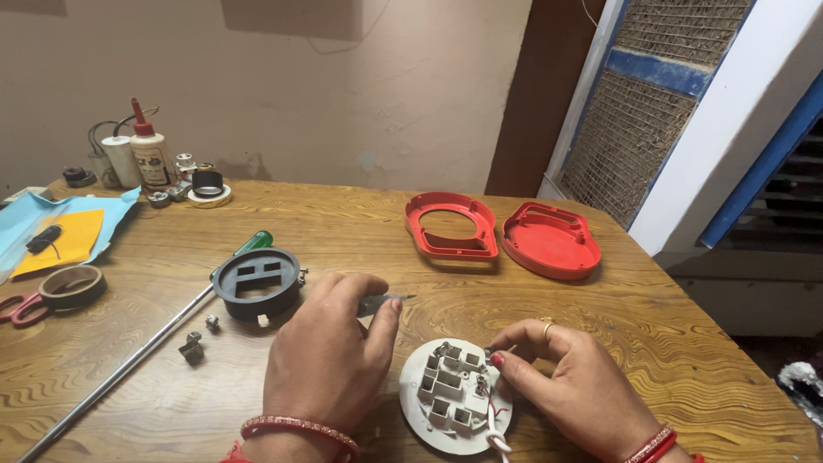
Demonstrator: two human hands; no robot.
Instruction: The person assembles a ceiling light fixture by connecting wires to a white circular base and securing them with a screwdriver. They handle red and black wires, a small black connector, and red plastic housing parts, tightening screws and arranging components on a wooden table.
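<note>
The left hand point(330, 343) grips a small tool point(381, 302) closed-fisted while the right hand point(574, 377) pinches a wire at the white disc point(454, 399) at 6 o'clock, its wiring unfinished, black ring point(257, 281) and red covers point(506, 227) at 12 o'clock unfitted.

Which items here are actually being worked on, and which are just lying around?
In hand:
left hand holding a small tool
right hand on the white round part, at its wires

Lying about:
black round part
red covers
screwdriver
tape roll
glue bottle
</note>
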